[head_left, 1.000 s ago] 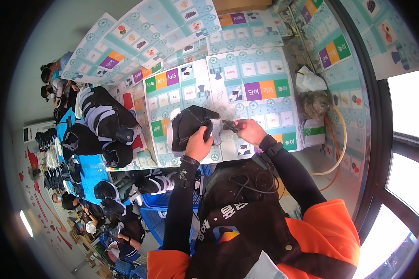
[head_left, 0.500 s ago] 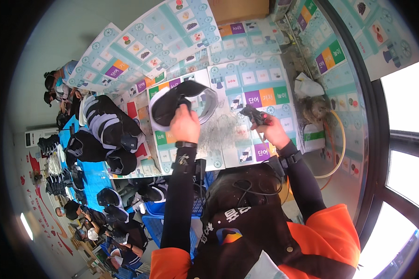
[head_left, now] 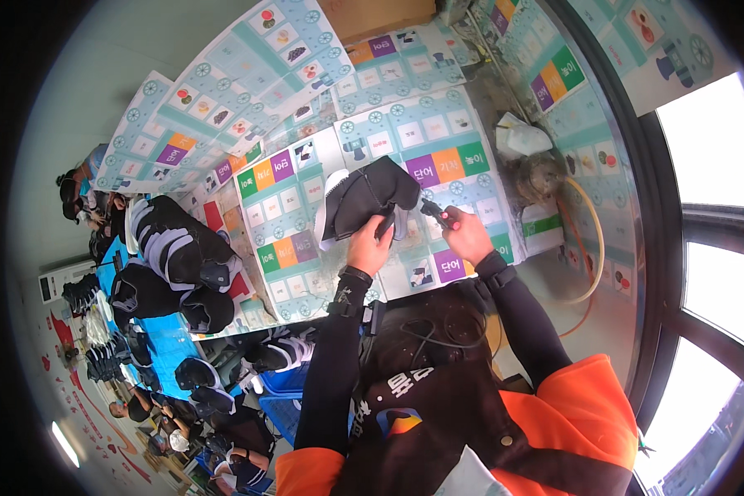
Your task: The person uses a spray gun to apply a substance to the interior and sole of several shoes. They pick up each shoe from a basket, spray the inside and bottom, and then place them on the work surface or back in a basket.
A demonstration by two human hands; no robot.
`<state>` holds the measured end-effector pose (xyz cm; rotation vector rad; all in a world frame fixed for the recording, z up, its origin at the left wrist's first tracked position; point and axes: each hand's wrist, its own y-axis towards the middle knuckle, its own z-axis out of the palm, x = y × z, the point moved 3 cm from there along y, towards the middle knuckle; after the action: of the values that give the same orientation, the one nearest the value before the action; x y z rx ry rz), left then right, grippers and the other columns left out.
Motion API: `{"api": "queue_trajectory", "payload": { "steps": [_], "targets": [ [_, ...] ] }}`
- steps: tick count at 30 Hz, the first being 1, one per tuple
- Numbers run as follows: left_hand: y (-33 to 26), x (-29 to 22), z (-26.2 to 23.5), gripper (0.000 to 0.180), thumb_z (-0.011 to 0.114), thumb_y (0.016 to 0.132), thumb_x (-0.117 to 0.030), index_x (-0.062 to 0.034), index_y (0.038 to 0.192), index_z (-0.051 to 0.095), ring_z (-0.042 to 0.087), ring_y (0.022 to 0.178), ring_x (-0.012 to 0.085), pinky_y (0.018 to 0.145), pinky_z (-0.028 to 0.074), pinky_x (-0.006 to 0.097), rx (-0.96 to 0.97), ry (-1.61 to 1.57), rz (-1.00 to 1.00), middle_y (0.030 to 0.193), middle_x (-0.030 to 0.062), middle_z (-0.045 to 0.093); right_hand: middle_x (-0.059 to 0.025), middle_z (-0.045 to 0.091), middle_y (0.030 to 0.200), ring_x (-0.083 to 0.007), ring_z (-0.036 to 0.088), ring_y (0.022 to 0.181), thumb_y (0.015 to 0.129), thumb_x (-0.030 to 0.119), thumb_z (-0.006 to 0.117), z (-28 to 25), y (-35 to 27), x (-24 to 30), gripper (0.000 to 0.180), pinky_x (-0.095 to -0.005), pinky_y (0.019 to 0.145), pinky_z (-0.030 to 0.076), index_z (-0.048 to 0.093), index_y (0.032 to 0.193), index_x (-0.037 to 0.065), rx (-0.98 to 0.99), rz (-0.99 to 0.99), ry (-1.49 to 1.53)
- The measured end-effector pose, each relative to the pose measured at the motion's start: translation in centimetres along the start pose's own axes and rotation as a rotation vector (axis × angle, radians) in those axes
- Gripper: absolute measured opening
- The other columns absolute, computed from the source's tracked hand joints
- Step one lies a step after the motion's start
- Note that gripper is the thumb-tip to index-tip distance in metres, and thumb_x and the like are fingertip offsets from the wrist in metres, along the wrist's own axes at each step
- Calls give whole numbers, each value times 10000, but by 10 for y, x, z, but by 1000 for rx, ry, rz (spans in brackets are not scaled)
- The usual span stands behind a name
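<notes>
My left hand is closed on the near edge of a black fabric piece that looks like a cap, with a light grey-white edge along its left side. The piece is held up over the table, its rounded outside uppermost. Just to its right, my right hand grips a small black tool with red parts. The tool's front end points toward the right edge of the black piece, close to it. Its exact kind does not show, because my fingers cover much of it.
Printed sheets cover the table, with more propped up at the far left. Nested black-and-grey pieces are piled at the left, beside a blue surface. A yellow hose curves at the right, near a white bag. Other people sit farther left.
My left hand has moved right with the black piece and turned it, so its open inside no longer shows. The tool and the piece are now closer together. The whole view has shifted slightly.
</notes>
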<state>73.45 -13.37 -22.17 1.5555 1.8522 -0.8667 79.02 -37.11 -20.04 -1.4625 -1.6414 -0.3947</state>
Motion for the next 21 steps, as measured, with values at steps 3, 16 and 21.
{"api": "queue_trajectory", "payload": {
  "steps": [3,16,21],
  "targets": [
    [0,2,0,287,708,944,-197,-18,1161,649,737,787,278,713,567,359,-19,4,18,906,173,732,-294,653,833,-514,627,831,869,146,523,-4,-1,-1,219,-565,739,494,668,974,20,92,-73,110],
    [-2,15,-1,287,731,940,-169,-5,1161,649,729,754,167,684,556,304,-33,-91,-12,887,131,739,-286,686,950,-472,647,942,788,164,596,3,1,-11,366,-465,838,525,702,1108,23,367,84,257],
    [-1,12,0,278,731,940,-162,-3,1153,648,725,757,156,684,557,302,-19,-81,-16,887,126,739,-279,689,934,-457,663,906,753,153,611,-2,4,-12,362,-462,820,529,694,1070,-1,277,33,207]
  ]
}}
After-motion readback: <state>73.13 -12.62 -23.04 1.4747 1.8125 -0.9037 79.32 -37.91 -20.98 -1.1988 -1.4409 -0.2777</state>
